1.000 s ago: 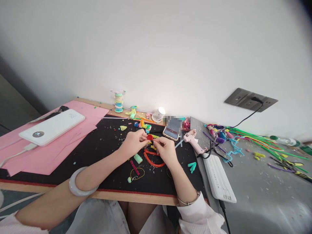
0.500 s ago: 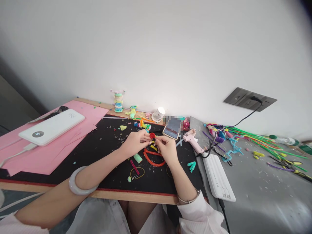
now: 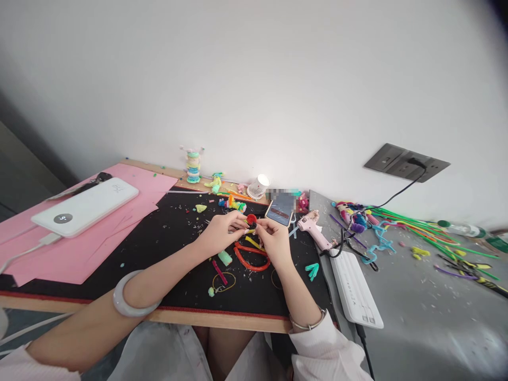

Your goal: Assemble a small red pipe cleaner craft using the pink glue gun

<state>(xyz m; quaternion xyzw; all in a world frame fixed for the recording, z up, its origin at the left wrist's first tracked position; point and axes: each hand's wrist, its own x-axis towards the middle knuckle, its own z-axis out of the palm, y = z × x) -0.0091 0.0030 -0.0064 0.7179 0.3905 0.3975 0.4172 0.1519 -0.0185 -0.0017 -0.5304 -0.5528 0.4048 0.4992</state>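
Note:
My left hand (image 3: 225,228) and my right hand (image 3: 273,238) meet above the black mat (image 3: 166,233), fingertips pinched together. Between them is a small pipe-cleaner piece (image 3: 251,219), red on top with black and yellow below. Both hands grip it, the left at its lower left and the right at its right side. Just under the hands lie an orange-red pipe-cleaner loop (image 3: 254,268) and a yellow pipe-cleaner length (image 3: 254,243). A pale green fuzzy piece (image 3: 225,257) and a magenta strip (image 3: 219,271) rest nearer to me.
Behind the hands are a phone (image 3: 280,209), a paper cup (image 3: 258,186) and a pink glue gun (image 3: 313,228). White power banks lie left (image 3: 85,206) and right (image 3: 356,287). Green pipe cleaners (image 3: 420,225) and pliers (image 3: 482,272) lie far right, pink paper (image 3: 91,251) left.
The red part of the small piece shows more fully and has shifted slightly right. My fingers have moved a little; more of the yellow length below is visible.

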